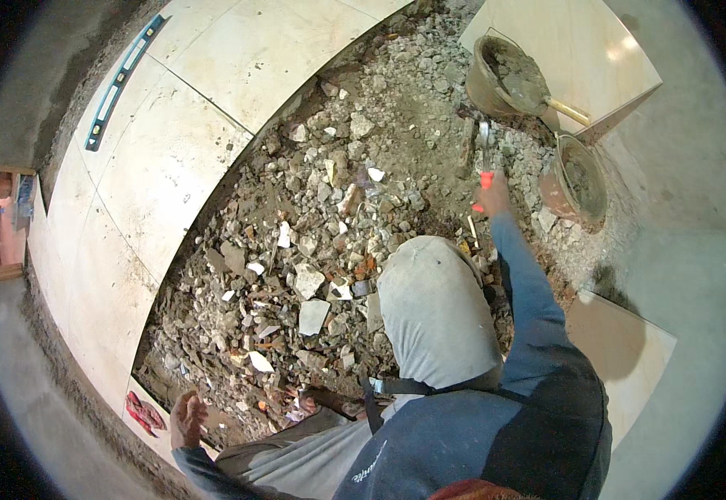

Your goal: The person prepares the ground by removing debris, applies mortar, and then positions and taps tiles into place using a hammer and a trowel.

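My right arm reaches forward to the right, and my right hand (496, 197) is closed around an orange-handled metal tool (486, 158). Its narrow silvery end points away from me, over grey rubble beside two mortar buckets. The farther bucket (481, 83) holds grey mix, with a pale wooden handle (568, 110) sticking out over its rim. A second bucket (556, 190) stands tilted nearer my right hand. At the lower left, my left hand (188, 421) is raised with its fingers loosely bent and apart, holding nothing visible. Beside it, a red tangled bundle (145, 412) lies on the tile edge.
Broken stone and tile rubble (309, 279) fills the floor ahead of my bent grey-clad knee (438, 308). Large cream tiles (163, 142) cover the left side, carrying a spirit level (123, 83). Loose tiles lie at the far right (584, 37) and near right (617, 342), by a grey wall.
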The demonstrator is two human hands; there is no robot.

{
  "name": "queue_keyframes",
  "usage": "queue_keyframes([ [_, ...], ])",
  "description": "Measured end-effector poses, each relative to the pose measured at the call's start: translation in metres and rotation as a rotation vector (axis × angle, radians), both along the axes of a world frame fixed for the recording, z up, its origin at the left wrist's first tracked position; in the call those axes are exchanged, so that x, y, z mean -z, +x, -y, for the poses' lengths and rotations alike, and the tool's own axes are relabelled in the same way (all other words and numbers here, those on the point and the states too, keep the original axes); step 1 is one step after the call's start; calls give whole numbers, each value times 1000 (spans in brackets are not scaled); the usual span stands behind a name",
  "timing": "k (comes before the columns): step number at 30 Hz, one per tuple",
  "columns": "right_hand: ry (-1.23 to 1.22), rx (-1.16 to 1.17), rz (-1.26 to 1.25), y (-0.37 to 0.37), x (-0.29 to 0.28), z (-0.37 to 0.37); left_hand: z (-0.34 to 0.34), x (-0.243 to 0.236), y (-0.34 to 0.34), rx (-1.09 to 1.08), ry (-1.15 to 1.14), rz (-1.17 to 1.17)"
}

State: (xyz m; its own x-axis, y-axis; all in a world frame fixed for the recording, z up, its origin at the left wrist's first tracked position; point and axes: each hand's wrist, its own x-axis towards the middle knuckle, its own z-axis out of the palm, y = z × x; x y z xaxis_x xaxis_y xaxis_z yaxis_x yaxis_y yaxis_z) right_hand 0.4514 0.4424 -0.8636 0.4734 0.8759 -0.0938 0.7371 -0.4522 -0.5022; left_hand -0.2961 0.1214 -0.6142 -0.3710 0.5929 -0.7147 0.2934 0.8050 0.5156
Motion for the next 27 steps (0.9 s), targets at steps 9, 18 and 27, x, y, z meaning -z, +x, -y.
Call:
queue_keyframes([
  [9,-560,-67,-43,-16,14,-146,20,2,-15,-24,-63,-36],
  [18,-436,-9,1,-3,35,-142,28,23,-31,11,-178,2],
  [27,-463,-274,-10,55,-91,30,-23,-34,-57,-93,77,-29],
])
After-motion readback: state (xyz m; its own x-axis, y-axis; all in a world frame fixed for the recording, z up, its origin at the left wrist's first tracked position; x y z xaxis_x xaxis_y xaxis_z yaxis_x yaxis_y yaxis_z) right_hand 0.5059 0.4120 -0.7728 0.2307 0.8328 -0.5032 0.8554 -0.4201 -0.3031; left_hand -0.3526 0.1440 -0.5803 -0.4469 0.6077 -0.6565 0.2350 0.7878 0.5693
